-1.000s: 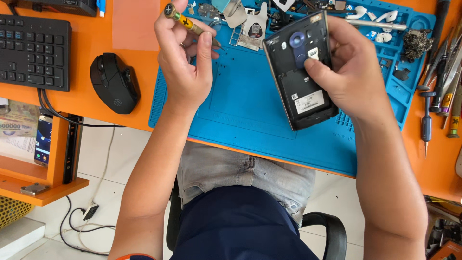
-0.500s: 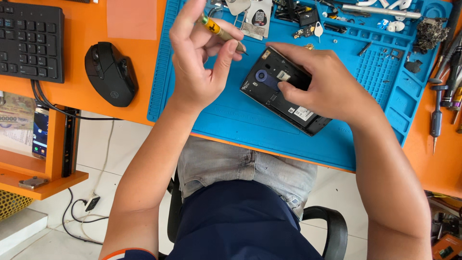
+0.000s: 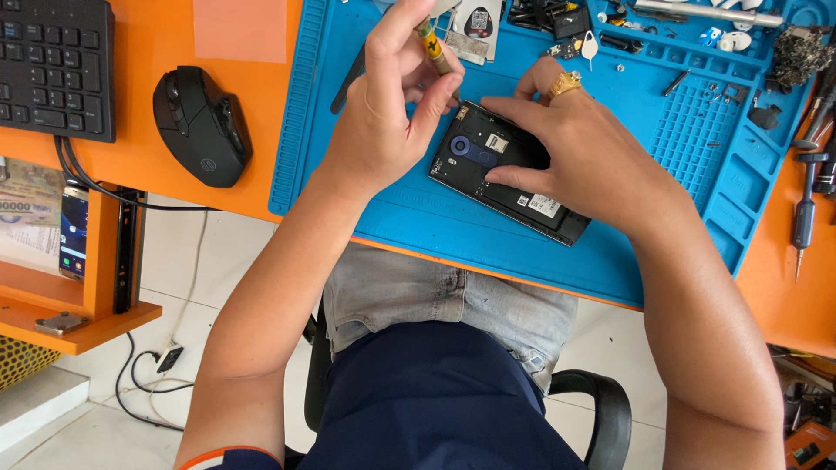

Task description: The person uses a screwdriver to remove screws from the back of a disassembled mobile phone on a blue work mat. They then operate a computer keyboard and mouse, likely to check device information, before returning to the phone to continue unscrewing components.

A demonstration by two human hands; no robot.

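An orange desk [image 3: 157,39] carries a blue work mat [image 3: 488,252] with ribbed edges and small moulded compartments along its far side, littered with screws and loose parts. On the mat lies a black phone [image 3: 505,170], its back open — the right hand [image 3: 583,157] lies flat over it, fingers spread and pressing it down, a gold ring [image 3: 564,83] on one finger. The left hand [image 3: 392,113] pinches a small screwdriver [image 3: 434,48] with a yellow grip, its tip at the phone's upper corner. To the left sit a black mouse [image 3: 198,124] and a black keyboard [image 3: 54,65]. Below the desk edge — pale floor tiles [image 3: 113,418], trailing cables [image 3: 144,383] and a black chair [image 3: 601,409].
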